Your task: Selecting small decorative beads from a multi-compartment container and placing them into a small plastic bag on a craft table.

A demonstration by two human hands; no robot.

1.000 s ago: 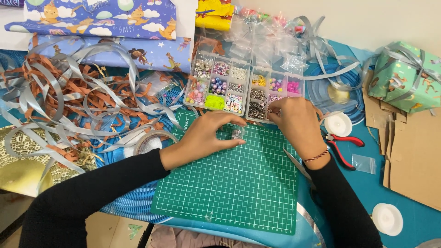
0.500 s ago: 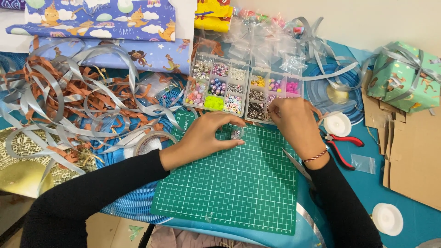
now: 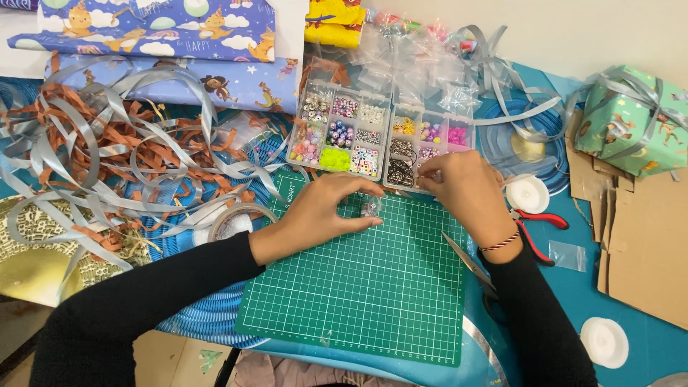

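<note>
Head view: both hands (image 3: 326, 215) curled, fingers (image 3: 369, 209) pinching.

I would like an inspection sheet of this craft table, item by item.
Surface: green cutting mat on a blue table.
Job's things: two clear bead boxes; a small bead at the left fingertips.
Clutter: silver and brown ribbon, wrapping paper, red pliers, scissors, wrapped gift, cardboard.
Grippers: left hand pinches the bead; right hand reaches into a bead box.
Cables: nothing seen.
Surroundings: pale wall.
</note>
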